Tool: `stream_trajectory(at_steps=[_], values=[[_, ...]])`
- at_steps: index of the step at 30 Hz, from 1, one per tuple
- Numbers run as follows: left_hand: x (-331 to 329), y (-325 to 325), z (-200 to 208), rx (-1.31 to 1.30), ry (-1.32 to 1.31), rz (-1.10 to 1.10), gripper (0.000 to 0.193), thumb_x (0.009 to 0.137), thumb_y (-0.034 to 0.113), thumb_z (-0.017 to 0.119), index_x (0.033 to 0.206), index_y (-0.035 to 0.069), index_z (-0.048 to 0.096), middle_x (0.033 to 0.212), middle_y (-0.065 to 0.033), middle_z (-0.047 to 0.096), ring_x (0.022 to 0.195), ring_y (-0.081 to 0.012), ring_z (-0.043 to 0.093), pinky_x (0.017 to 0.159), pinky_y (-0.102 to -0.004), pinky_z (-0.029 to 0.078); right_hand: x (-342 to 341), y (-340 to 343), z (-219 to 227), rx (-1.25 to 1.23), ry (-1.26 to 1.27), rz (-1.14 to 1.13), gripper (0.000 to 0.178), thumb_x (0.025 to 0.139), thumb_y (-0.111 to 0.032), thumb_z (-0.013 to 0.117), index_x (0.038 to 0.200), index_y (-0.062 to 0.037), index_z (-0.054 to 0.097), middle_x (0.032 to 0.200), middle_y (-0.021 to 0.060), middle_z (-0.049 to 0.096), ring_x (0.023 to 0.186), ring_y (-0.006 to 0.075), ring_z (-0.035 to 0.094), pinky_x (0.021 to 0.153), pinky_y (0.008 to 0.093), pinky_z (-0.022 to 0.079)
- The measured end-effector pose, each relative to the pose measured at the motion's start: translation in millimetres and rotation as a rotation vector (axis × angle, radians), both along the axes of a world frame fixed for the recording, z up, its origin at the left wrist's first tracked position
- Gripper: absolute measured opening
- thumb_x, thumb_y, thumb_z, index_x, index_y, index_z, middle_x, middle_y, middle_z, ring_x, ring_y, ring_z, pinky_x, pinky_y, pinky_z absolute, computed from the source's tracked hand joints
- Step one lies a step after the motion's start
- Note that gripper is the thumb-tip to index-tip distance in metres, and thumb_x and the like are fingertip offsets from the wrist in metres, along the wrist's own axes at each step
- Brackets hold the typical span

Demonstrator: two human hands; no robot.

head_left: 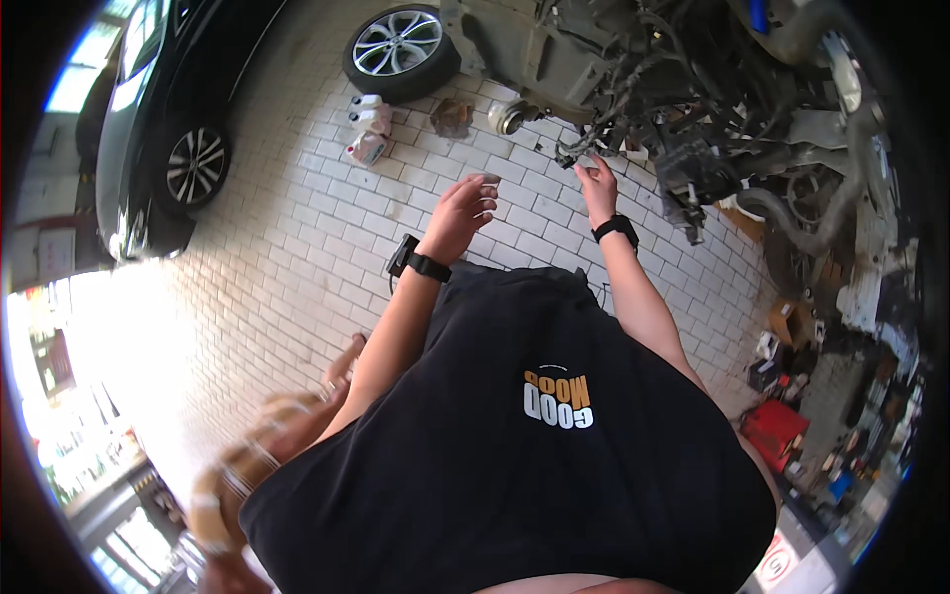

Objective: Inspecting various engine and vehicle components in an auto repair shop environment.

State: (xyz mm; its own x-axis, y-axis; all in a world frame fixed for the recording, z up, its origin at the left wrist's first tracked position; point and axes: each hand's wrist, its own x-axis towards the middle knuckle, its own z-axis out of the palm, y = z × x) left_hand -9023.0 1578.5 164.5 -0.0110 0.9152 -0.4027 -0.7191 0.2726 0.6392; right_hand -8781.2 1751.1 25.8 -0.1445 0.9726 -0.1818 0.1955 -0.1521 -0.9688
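Note:
My right hand (pixel 598 188) reaches toward the exposed car underparts. Its thumb and fingertips close on a small black wiring connector (pixel 565 161) at the end of the dark wiring harness (pixel 604 134). To the left, my left hand (pixel 463 215) hangs above the tiled floor with its fingers loosely bent and apart, and nothing shows in it. Black straps circle both wrists. Beyond the hands, a round metal hub-like part (pixel 511 117) sits at the edge of the mechanical assembly (pixel 683 148). The fingertips of my right hand are small and partly hidden by the harness.
A loose wheel (pixel 399 49) lies at the far side, near white plastic jugs (pixel 368 129) and a brown crumpled piece (pixel 452 118). A dark car (pixel 163 148) stands left. Another person's patterned sleeve (pixel 247 465) is close at lower left. Boxes and a red item (pixel 775 433) lie right.

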Motion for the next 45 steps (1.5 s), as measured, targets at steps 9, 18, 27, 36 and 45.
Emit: stream_trajectory(at_steps=[9,18,27,36,45], values=[[-152.3,-16.1,-15.3,-0.030,-0.103,-0.088,0.027,0.099,0.026,0.053,0.116,0.006,0.058,0.089,0.0021,0.058,0.084,-0.0103,0.055,0.072,-0.0242,0.044,-74.3,-16.0,-10.6,0.105,-0.072,-0.430,0.028,0.081,-0.024,0.077,0.093,0.0008,0.070,0.079,0.0056,0.067,0.076,0.0170,0.060,0.074,0.0314,0.046],[-164.4,-9.0,-36.2,-0.071,0.315,-0.180,0.026,0.096,0.023,0.055,0.113,0.005,0.063,0.088,0.0012,0.061,0.077,-0.0069,0.054,0.067,-0.0211,0.042,-129.3,-95.1,81.6,-0.173,0.272,-0.151,0.016,0.090,-0.018,0.069,0.087,-0.0026,0.067,0.074,-0.0029,0.060,0.057,0.0041,0.042,0.054,0.0203,0.032],[-122.9,16.9,-49.0,0.255,0.932,-0.244,0.032,0.091,0.014,0.061,0.122,0.007,0.065,0.090,-0.0039,0.062,0.078,-0.0117,0.059,0.068,-0.0265,0.048,-141.1,-135.9,150.9,-0.171,0.337,0.109,0.019,0.095,-0.015,0.057,0.100,0.0013,0.067,0.070,-0.0056,0.051,0.062,0.0034,0.039,0.058,0.0203,0.032],[-113.6,22.7,-58.2,0.377,1.119,-0.322,0.031,0.084,0.018,0.069,0.112,0.005,0.068,0.099,-0.0118,0.064,0.074,-0.0180,0.058,0.069,-0.0318,0.049,-136.6,-137.0,175.0,-0.184,0.338,0.172,0.022,0.096,-0.018,0.057,0.102,0.0005,0.067,0.067,-0.0062,0.045,0.063,0.0043,0.038,0.059,0.0214,0.030],[-117.9,29.0,-44.8,0.219,1.031,-0.429,0.029,0.083,0.021,0.073,0.099,-0.003,0.070,0.078,-0.0122,0.070,0.067,-0.0153,0.062,0.063,-0.0311,0.047,-114.4,-133.3,67.2,-0.029,0.128,-0.017,0.019,0.088,-0.016,0.068,0.099,-0.0018,0.069,0.079,-0.0024,0.063,0.066,0.0058,0.051,0.061,0.0224,0.041]])
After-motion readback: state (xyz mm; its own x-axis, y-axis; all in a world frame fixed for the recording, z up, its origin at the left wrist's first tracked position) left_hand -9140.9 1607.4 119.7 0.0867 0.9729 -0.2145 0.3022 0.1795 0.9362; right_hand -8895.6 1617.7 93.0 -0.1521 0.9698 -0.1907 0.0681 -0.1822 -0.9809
